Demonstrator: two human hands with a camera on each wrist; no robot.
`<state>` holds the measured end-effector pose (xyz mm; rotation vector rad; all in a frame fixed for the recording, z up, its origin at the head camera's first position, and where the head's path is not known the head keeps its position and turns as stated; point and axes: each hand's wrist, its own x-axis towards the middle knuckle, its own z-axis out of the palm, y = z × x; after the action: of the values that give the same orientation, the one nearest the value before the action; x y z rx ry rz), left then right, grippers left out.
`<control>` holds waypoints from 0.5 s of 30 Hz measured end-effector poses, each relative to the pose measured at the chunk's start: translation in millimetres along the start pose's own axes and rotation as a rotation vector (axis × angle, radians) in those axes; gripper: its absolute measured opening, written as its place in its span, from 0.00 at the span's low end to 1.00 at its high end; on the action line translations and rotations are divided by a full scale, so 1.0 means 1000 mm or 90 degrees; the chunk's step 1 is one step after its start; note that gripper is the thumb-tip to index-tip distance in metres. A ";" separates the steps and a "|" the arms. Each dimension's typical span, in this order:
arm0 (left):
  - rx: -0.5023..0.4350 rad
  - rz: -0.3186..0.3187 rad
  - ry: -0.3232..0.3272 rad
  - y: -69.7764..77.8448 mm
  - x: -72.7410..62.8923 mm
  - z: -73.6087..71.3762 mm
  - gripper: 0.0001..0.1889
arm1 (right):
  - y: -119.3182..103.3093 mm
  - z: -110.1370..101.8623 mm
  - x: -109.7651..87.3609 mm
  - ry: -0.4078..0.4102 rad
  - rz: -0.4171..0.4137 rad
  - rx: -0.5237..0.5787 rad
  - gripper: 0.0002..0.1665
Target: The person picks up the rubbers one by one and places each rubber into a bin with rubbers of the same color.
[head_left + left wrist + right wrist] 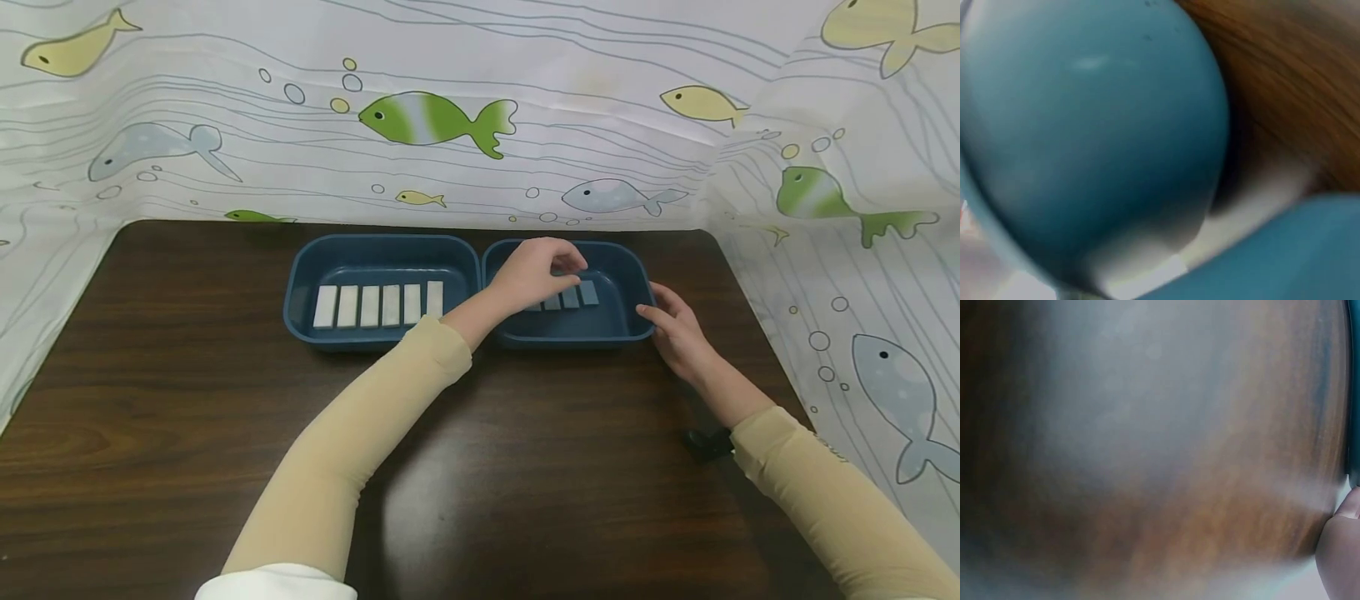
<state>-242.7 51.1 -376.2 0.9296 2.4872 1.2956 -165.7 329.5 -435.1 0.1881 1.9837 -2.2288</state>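
My left hand (534, 273) hovers over the right blue tray (573, 340), thumb and bent fingers apart, with nothing visible between them. Below it, several blue-grey rectangular tiles (589, 292) stand in a row inside that tray. The hand and wrist hide part of the row and the tray's left side. At the right end, my right hand (678, 332) grips the tray's wall, thumb on the rim and fingers outside. The thumb (1340, 550) shows at the right wrist view's edge, beside a strip of blue wall.
Beside it, the left blue tray (300, 275) holds several white rectangular tiles (369, 306) in a row. Both trays stand on a dark wooden table (525, 467). A small black object (705, 444) lies near the right forearm. Fish-patterned sheeting (465, 192) encloses the back and sides.
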 end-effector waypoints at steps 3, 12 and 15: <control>-0.008 0.003 0.006 0.001 -0.008 -0.009 0.13 | 0.000 -0.001 0.000 -0.001 0.000 -0.008 0.17; 0.005 -0.004 0.015 -0.003 -0.040 -0.037 0.14 | 0.000 -0.002 -0.001 -0.002 -0.001 -0.008 0.17; 0.017 -0.005 0.021 -0.008 -0.053 -0.046 0.15 | 0.001 -0.002 -0.001 -0.002 -0.005 -0.001 0.17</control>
<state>-223.6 -15.3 -361.0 0.9105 2.5364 1.2886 -164.9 331.0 -435.9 0.1763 1.9880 -2.2306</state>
